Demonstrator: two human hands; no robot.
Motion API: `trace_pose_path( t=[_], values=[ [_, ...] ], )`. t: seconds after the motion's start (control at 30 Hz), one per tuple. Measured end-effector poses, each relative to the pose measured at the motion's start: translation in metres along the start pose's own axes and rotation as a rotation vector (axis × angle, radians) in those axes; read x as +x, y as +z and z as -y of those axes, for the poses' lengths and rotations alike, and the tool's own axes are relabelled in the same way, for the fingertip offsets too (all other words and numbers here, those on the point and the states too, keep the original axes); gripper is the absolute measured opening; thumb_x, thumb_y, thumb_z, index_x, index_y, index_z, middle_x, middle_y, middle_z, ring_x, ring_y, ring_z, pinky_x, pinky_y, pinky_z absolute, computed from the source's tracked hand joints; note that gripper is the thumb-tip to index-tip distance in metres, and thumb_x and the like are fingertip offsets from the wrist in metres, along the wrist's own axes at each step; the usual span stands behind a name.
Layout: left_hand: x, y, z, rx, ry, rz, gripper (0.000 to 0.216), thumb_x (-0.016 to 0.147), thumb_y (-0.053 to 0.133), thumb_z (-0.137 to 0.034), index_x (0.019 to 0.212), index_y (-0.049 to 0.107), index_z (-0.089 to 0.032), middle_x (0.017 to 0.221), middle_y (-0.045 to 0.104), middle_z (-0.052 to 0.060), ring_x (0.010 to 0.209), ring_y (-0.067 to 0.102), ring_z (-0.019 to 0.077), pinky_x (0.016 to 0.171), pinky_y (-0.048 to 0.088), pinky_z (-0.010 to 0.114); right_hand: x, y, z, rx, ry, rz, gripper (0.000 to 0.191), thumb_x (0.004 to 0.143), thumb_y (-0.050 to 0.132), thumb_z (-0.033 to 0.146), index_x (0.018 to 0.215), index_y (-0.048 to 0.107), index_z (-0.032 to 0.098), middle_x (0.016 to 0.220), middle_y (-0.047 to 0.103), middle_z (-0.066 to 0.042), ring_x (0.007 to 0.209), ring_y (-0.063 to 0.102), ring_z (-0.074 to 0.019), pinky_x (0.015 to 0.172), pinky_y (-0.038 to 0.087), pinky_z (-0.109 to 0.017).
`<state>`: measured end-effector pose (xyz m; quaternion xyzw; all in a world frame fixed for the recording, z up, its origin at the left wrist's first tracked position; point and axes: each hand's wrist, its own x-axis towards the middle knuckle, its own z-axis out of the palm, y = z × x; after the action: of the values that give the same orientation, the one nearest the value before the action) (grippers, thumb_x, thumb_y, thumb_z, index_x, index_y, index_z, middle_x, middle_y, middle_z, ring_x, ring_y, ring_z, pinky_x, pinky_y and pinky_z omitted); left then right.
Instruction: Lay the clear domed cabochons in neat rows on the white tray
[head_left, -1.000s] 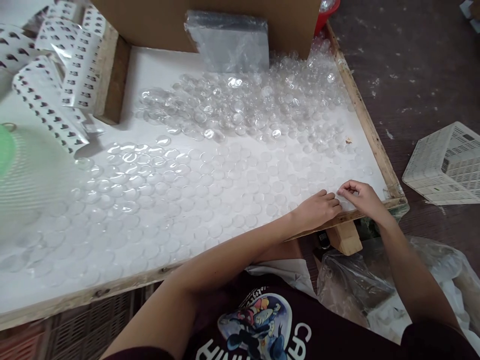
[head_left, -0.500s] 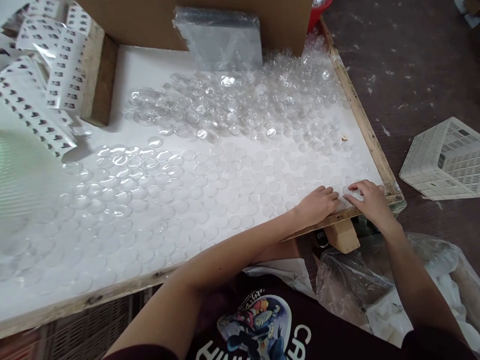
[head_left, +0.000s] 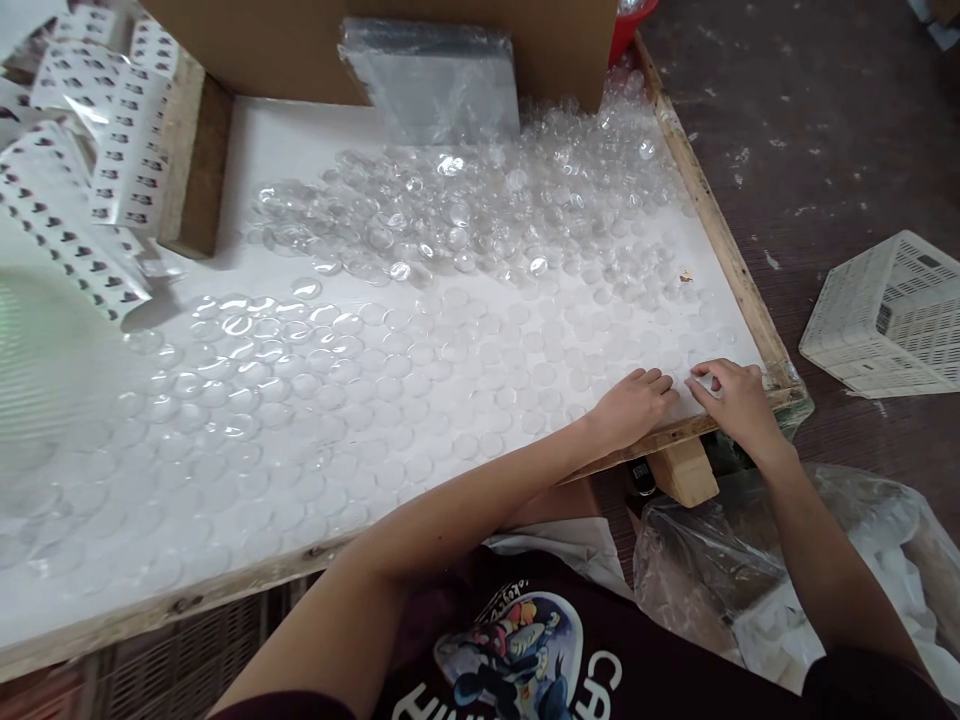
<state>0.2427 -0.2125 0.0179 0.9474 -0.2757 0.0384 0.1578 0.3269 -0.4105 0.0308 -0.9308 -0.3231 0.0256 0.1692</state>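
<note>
Rows of clear, round, lens-like discs cover the white tabletop. Near the front right corner, my left hand rests on the table with its fingers curled under. Its fingertips are hidden, so what they hold, if anything, does not show. Just right of it, my right hand bends thumb and forefinger around a small clear disc, whose outline is faint against the white. Its other fingers are folded in. A small gap separates the two hands.
Behind the rows lies a heap of loose clear discs. A plastic-wrapped grey pack leans on a cardboard sheet. Printed sticker sheets lie by a wooden block. A wooden rim edges the table; a white crate stands beyond.
My right hand has shifted slightly left, its thumb and forefinger tips now closer together. My left hand stays nearly still. The view has tilted very slightly.
</note>
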Motion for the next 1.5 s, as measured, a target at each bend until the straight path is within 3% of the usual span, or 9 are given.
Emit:
trace_pose_path(
  t=[0.17,0.27,0.37,0.5,0.67,0.83,1.0,1.2,1.5],
  values=[
    [0.001,0.001,-0.001,-0.012,-0.016,-0.011,0.015,0.101,0.051,-0.014,0.103,0.066,-0.012,0.112,0.065,0.013,0.1,0.058,0.0259,0.081,0.039,0.036,0.0,-0.006,-0.008,0.152,0.103,0.048,0.025,0.093,0.052,0.043,0.099,0.066,0.023,0.076,0.07,-0.004,0.064,0.061,-0.0214,0.079,0.043,-0.04],
    [0.001,0.001,-0.001,0.0,-0.02,0.002,0.015,0.1,0.051,-0.013,0.102,0.065,-0.012,0.109,0.065,0.013,0.099,0.059,0.0259,0.081,0.04,0.036,0.002,-0.006,-0.014,0.109,0.149,-0.018,0.029,0.092,0.053,0.043,0.11,0.063,0.022,0.089,0.072,-0.006,0.064,0.06,-0.0211,0.078,0.044,-0.04],
    [0.002,0.0,-0.001,0.015,-0.019,0.004,0.014,0.099,0.051,-0.01,0.102,0.065,-0.012,0.108,0.066,0.014,0.1,0.059,0.0259,0.082,0.04,0.036,0.007,-0.002,-0.015,-0.01,0.103,-0.118,0.03,0.093,0.052,0.041,0.112,0.062,0.02,0.103,0.07,-0.011,0.076,0.061,-0.0246,0.083,0.043,-0.043],
    [0.003,0.0,-0.002,0.005,-0.022,0.014,0.015,0.098,0.051,-0.007,0.102,0.065,-0.012,0.102,0.069,0.013,0.1,0.061,0.0263,0.082,0.042,0.036,0.017,0.007,-0.007,-0.083,0.022,-0.108,0.026,0.095,0.054,0.039,0.109,0.063,0.02,0.111,0.069,-0.014,0.089,0.063,-0.0289,0.088,0.039,-0.044],
    [0.007,0.002,-0.002,-0.199,-0.138,-0.003,0.017,0.101,0.048,-0.01,0.107,0.064,-0.011,0.097,0.073,0.01,0.093,0.065,0.0225,0.082,0.046,0.033,0.026,0.013,-0.008,-0.033,0.049,-0.092,0.021,0.093,0.05,0.029,0.106,0.064,0.019,0.101,0.072,-0.013,0.082,0.064,-0.0267,0.089,0.038,-0.045],
    [0.009,0.002,0.0,-0.298,-0.184,0.017,0.018,0.099,0.051,-0.009,0.11,0.065,-0.011,0.106,0.07,0.011,0.097,0.066,0.0215,0.081,0.049,0.03,0.026,0.01,-0.019,0.16,0.147,-0.084,0.026,0.089,0.053,0.034,0.11,0.064,0.021,0.089,0.072,-0.007,0.072,0.063,-0.0238,0.084,0.045,-0.042],
    [0.006,-0.001,-0.001,-0.173,-0.162,0.008,0.018,0.101,0.049,-0.012,0.109,0.066,-0.011,0.119,0.062,0.014,0.102,0.063,0.0232,0.085,0.05,0.032,0.032,0.003,-0.026,0.032,0.138,-0.192,0.024,0.089,0.052,0.033,0.105,0.066,0.02,0.107,0.069,-0.012,0.076,0.059,-0.0244,0.09,0.045,-0.045],
    [0.002,-0.003,-0.001,-0.155,-0.11,0.016,0.017,0.103,0.049,-0.015,0.105,0.065,-0.011,0.113,0.063,0.014,0.105,0.06,0.0247,0.089,0.049,0.035,0.069,0.004,-0.045,-0.004,0.055,-0.227,0.031,0.089,0.048,0.024,0.113,0.065,0.018,0.122,0.068,-0.015,0.092,0.062,-0.0287,0.095,0.044,-0.045],
    [-0.026,-0.02,-0.003,-0.277,-0.145,-0.048,0.016,0.102,0.051,-0.017,0.107,0.066,-0.013,0.114,0.066,0.013,0.106,0.061,0.0257,0.093,0.05,0.038,0.088,0.007,-0.059,-0.072,0.088,-0.192,0.022,0.091,0.048,0.027,0.096,0.068,0.019,0.102,0.073,-0.015,0.093,0.065,-0.031,0.096,0.04,-0.05]
  ],
)
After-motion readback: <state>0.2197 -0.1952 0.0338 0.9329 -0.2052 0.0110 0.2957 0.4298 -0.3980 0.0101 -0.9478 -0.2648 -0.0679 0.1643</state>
